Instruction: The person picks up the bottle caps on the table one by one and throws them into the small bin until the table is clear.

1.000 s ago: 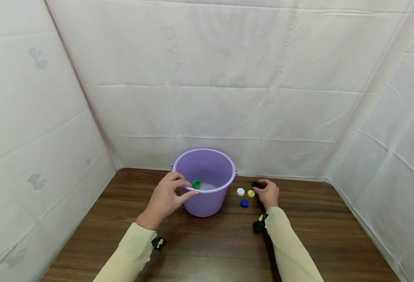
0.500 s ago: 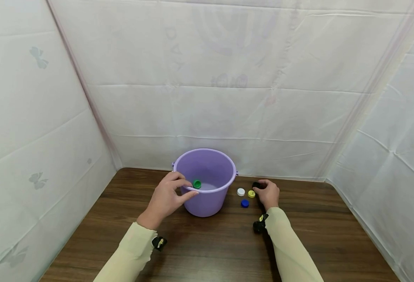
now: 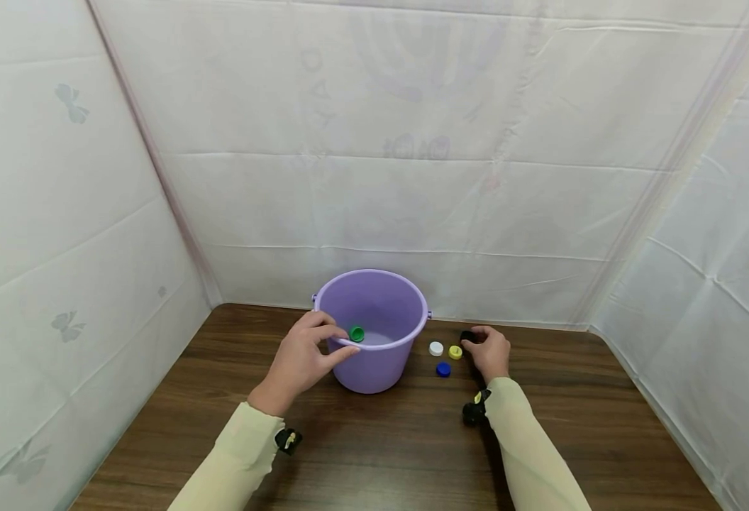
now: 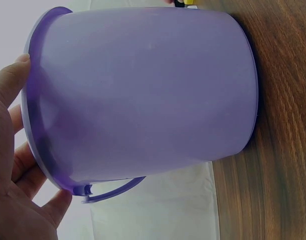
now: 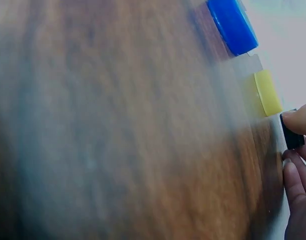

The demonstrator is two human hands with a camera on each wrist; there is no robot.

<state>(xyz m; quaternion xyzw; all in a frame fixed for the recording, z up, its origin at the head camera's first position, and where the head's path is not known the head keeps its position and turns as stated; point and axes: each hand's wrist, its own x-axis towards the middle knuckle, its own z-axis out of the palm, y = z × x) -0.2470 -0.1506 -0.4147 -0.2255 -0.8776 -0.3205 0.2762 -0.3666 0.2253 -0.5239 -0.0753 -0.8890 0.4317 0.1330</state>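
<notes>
A purple bucket (image 3: 374, 372) stands upright on the wooden table. My left hand (image 3: 301, 358) grips its near-left rim, thumb outside and fingers over the inside; the left wrist view shows the same hold on the bucket (image 4: 143, 95). Inside the bucket a green bottle cap (image 3: 357, 333) shows just beyond those fingertips. To the right of it, my right hand (image 3: 491, 353) pinches a black cap (image 5: 292, 132) between thumb and fingers, low at the tabletop. Beside that hand lie a yellow cap (image 3: 455, 353), a white cap (image 3: 436, 348) and a blue cap (image 3: 443, 370).
The dark wood table (image 3: 374, 461) reaches back to a white sheet wall (image 3: 374, 199), with more sheeting at left and right. In the left wrist view the bucket's handle (image 4: 118, 191) hangs along its far side.
My right hand has shifted slightly to the right with the black cap in its fingers. The left hand and the bucket stay where they were.
</notes>
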